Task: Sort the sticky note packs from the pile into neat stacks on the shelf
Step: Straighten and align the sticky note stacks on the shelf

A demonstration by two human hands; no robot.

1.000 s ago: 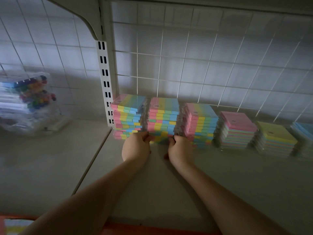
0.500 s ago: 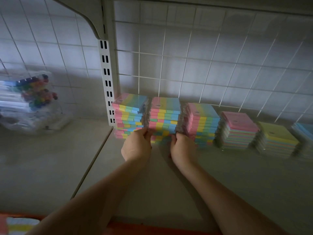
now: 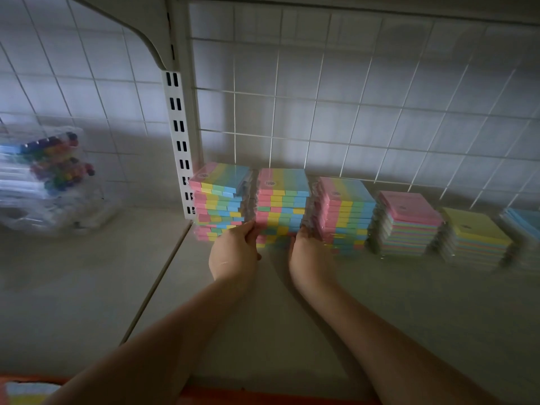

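While reaching across the shelf point(image 3: 263, 331), left hand point(image 3: 233, 252) and right hand point(image 3: 311, 257) clasping the middle rainbow stack point(image 3: 282, 206) at its lower sides, probably to square it. Beyond: neighbouring stacks touching, against wire grid point(image 3: 350, 112).

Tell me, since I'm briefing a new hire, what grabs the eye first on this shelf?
First, the row of sticky note stacks along the wire grid: three rainbow-striped ones, then a pink-topped stack and a yellow-topped stack to their right. Next, the left hand and right hand gripping the middle rainbow stack by its lower sides. Far left sits a clear bag of coloured markers.
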